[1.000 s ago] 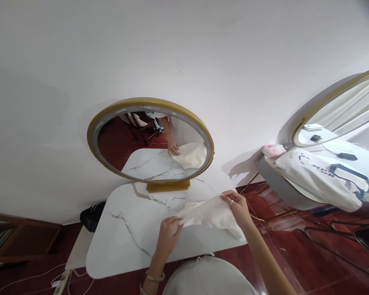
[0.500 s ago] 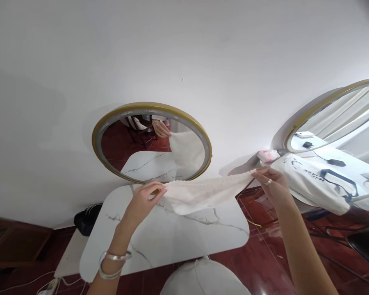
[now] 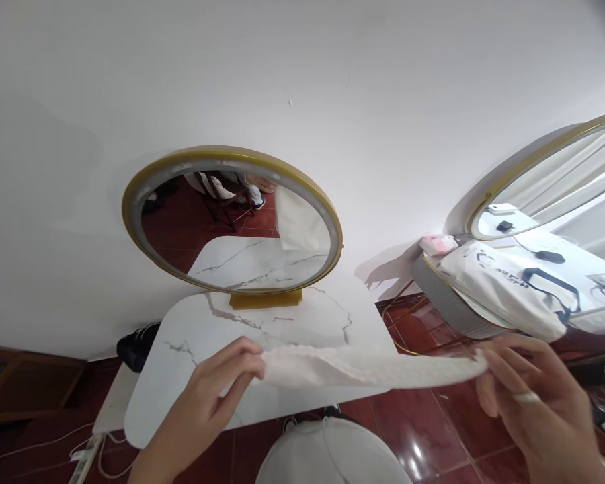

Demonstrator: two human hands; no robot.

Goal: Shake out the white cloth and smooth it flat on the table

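Observation:
A white cloth point(image 3: 363, 366) is stretched between my two hands above the marble-patterned table point(image 3: 181, 383). My left hand point(image 3: 222, 383) pinches its left end, thumb underneath and fingers on top. At the other end my right hand point(image 3: 539, 396), wearing a ring and blurred, is closed on the cloth's corner past the table's right side. The cloth looks narrow, seen nearly along its surface. Behind it stands a round gold-rimmed mirror point(image 3: 232, 228) on a gold base, reflecting part of the cloth.
A second gold-rimmed mirror point(image 3: 549, 188) stands at the right, by a white printed bag point(image 3: 504, 289) and a tissue pack point(image 3: 438, 244). A round white stool point(image 3: 333, 457) is below the table's front edge. A black bag point(image 3: 138, 346) and white cables lie at left.
Both hands have come lower and nearer, the right one also further right. The cloth has come down with them, pulled longer and flatter, uncovering the mirror's base.

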